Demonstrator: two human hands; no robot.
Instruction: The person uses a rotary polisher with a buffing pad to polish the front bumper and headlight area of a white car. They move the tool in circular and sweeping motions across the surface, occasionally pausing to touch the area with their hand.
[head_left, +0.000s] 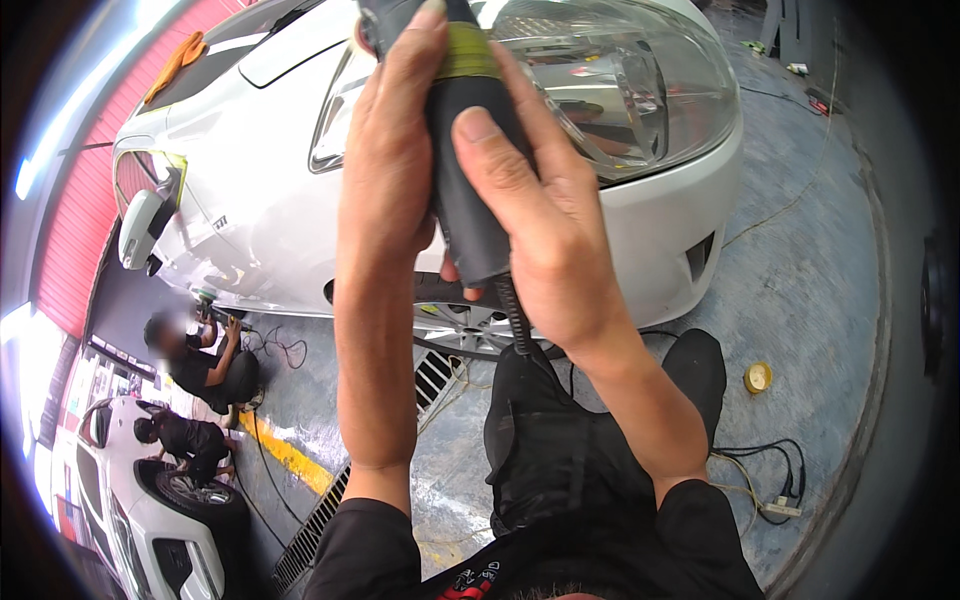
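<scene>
Both my hands are closed around a black power polisher (468, 180) with a yellow-green band, held up in front of the white car's headlight (620, 90). My left hand (388, 165) grips its upper left side, the thumb along the top. Lower down, my right hand (555, 225) wraps the body from the right, its thumb lying across the casing. A black cord (512, 312) hangs from the tool's lower end. The polisher's far end runs out at the top edge, so its pad is hidden. Below the tool, part of the front wheel (470, 318) shows.
At left, one person (205, 365) crouches by the car's side with a tool; another (190, 445) bends at a second white car (115, 500). Cables (780, 455), a yellow tape roll (758, 377) and a drain grate (310, 535) are on the floor. An orange cloth (178, 62) lies on the car.
</scene>
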